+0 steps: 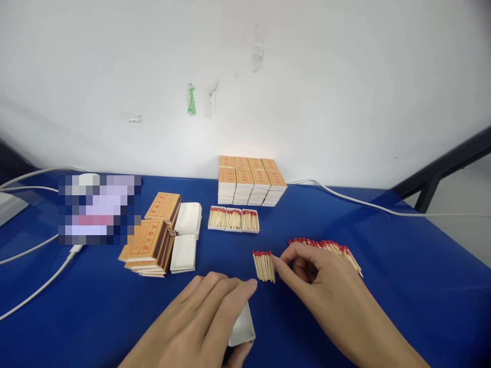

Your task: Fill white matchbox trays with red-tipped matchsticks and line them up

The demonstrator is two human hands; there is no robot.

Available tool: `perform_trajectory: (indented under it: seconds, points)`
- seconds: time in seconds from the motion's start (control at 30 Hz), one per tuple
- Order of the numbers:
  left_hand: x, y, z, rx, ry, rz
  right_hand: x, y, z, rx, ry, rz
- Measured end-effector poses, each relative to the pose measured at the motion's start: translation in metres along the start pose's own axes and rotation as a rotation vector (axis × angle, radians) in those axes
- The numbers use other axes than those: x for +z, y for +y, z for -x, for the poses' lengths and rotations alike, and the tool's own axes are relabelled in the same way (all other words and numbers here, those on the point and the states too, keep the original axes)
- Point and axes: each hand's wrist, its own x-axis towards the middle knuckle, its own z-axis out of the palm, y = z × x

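Observation:
My left hand (pixel 207 317) is wrapped round a white matchbox tray (pixel 242 327) at the bottom middle; most of the tray is hidden by the fingers. To its upper right, a small bunch of red-tipped matches (pixel 263 266) lies side by side. The thumb and forefinger of my right hand (pixel 318 286) are pinched together at the right edge of this bunch, touching the matches there. Behind that hand spreads a larger pile of matches (pixel 337 248), partly covered by it. Three white trays filled with matches (pixel 233 220) stand in a row further back.
A block of stacked matchboxes (pixel 251 179) stands by the wall. Left of the middle are orange matchbox sleeves (pixel 148 240) and stacked white trays (pixel 183 253). A blurred-out object (pixel 102 209) and white cables (pixel 46 294) lie on the blue table (pixel 95 327).

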Motion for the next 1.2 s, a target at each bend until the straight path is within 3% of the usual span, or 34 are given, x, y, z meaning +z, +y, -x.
perform_trajectory:
  seconds: [0.17, 0.3, 0.43, 0.57, 0.83, 1.03, 1.2]
  points:
    - [0.002, -0.001, -0.004, 0.012, -0.004, 0.008, -0.008, 0.005, 0.000, -0.005, 0.141, 0.074]
    - [0.000, -0.001, -0.003, 0.010, 0.002, -0.013, -0.011, 0.012, -0.001, 0.030, 0.280, 0.292]
    - [0.000, -0.001, -0.001, 0.021, -0.009, -0.021, -0.007, 0.018, 0.001, -0.005, 0.323, 0.486]
    - [0.002, -0.002, 0.000, 0.014, 0.001, -0.021, -0.004, 0.022, 0.003, -0.039, 0.299, 0.541]
    - [0.002, -0.002, -0.002, 0.014, -0.001, -0.035, -0.005, 0.019, 0.003, -0.041, 0.273, 0.386]
    - [0.000, -0.002, -0.001, 0.022, -0.001, -0.032, -0.006, 0.003, 0.004, -0.015, 0.070, 0.047]
    - [-0.001, -0.002, -0.001, 0.011, 0.006, -0.021, -0.001, -0.003, 0.004, 0.043, 0.008, -0.092]
